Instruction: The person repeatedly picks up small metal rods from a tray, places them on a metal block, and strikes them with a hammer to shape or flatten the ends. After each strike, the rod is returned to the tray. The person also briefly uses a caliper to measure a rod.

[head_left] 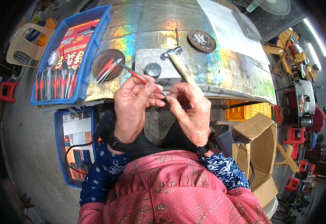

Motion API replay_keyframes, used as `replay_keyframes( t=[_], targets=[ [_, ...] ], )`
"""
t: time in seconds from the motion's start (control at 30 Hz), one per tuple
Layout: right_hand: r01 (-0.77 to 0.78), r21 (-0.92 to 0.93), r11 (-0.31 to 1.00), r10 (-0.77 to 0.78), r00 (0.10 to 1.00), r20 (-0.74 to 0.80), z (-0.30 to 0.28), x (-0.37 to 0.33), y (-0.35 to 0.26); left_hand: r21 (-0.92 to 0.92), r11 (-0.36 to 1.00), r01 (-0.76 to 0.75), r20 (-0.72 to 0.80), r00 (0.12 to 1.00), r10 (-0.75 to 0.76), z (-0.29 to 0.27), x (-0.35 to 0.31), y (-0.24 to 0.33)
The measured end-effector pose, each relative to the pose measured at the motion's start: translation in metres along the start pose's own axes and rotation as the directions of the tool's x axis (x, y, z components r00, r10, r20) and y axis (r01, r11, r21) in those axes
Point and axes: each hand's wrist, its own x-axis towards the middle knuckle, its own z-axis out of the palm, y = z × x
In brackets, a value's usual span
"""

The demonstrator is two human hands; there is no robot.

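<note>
My left hand (133, 102) is closed around a slim red pen-like tool (137, 74) with a dark far end, held at a slant above the table's front edge. My right hand (193, 112) has thumb and fingertips pinched at the tool's near end; what lies between them is too small to make out. Just beyond the hands is a speckled stone block (142, 56) bearing a round dark metal piece (153, 70) and a hammer (181, 67) with a pale wooden handle. Several red and silver slim tools (109, 69) rest on a brown dish (99, 61) to the left.
A blue tray (81, 80) at the left holds rows of similar tools. Another brown dish (193, 41) contains small silvery bits. Under the table are a second blue tray (60, 149) and a yellow crate (249, 111). An opened cardboard box (258, 145) stands at my right.
</note>
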Motion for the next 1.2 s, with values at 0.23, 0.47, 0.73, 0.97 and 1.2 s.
replay_keyframes(
  t=[0.23, 0.47, 0.73, 0.97, 1.2],
  targets=[
    [0.131, -0.126, 0.983, -0.126, 0.991, 0.045, 0.003, -0.003, 0.008, -0.027, 0.999, 0.037, -0.067, 0.997, -0.039, 0.002, -0.004, -0.001],
    [0.151, -0.141, 0.978, -0.156, 0.988, -0.022, 0.014, 0.008, 0.01, 0.052, 0.998, -0.021, -0.094, 0.995, 0.026, 0.005, 0.005, 0.001],
    [0.232, -0.386, 0.893, -0.264, 0.964, -0.03, -0.008, 0.022, 0.017, 0.175, 0.976, -0.131, -0.042, 0.989, 0.14, -0.009, 0.036, 0.016],
    [0.193, -0.704, 0.683, -0.21, 0.976, 0.064, -0.032, 0.023, 0.032, 0.478, 0.841, -0.254, 0.051, 0.964, 0.262, -0.015, 0.057, 0.009],
    [0.053, -0.668, 0.742, -0.006, 0.997, 0.072, -0.031, 0.019, 0.043, 0.543, 0.792, -0.28, 0.004, 0.943, 0.332, -0.008, 0.057, 0.002]
  ],
)
